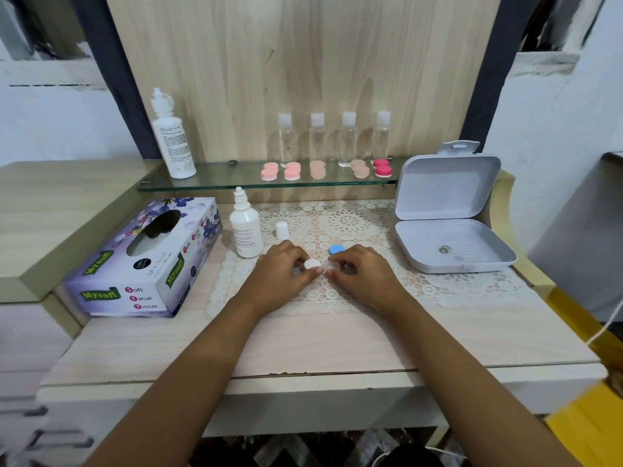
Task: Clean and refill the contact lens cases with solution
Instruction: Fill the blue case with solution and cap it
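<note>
So your case [326, 265] lay left-to-right on the worktop [303, 342], left fingers [296, 260] pinched round its white cap [312, 263], right fingers [345, 261] gripping the clear end, blue cap [335, 248] loose just behind.

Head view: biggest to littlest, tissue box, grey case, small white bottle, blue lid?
1-2. tissue box and grey case: look about alike, can't rank.
3. small white bottle
4. blue lid

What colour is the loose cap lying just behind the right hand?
The cap is blue; head view.
</note>
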The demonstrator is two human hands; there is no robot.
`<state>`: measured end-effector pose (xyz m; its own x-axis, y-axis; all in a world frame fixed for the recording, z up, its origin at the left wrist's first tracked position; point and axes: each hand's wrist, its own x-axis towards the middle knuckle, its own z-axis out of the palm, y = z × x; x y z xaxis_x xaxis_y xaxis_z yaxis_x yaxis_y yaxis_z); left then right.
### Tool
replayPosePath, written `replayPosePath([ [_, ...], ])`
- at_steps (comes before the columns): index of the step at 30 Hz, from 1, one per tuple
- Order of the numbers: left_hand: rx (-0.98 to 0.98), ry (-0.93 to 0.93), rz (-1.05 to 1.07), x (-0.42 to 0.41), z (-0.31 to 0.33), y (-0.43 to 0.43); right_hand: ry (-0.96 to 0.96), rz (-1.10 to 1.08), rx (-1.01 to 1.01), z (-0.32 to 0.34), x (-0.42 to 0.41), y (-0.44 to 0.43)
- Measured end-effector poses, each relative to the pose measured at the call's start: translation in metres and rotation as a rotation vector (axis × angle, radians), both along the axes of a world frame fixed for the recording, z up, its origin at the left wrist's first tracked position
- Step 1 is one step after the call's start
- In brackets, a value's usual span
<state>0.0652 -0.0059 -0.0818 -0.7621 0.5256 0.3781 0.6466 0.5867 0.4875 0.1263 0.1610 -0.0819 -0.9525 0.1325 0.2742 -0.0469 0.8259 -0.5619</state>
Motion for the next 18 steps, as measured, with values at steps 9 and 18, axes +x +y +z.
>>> replayPosePath([
  [9, -0.053, 0.026, -0.003, -0.0014, 0.0006, 0.0017, 0.005, -0.001, -0.001, -0.0004, -0.0002, 0.0004],
  [18, 0.027, -0.139, -0.046, 0.0003, 0.0026, -0.0033, 0.008, 0.003, 0.001, -0.0002, -0.0008, 0.0005],
])
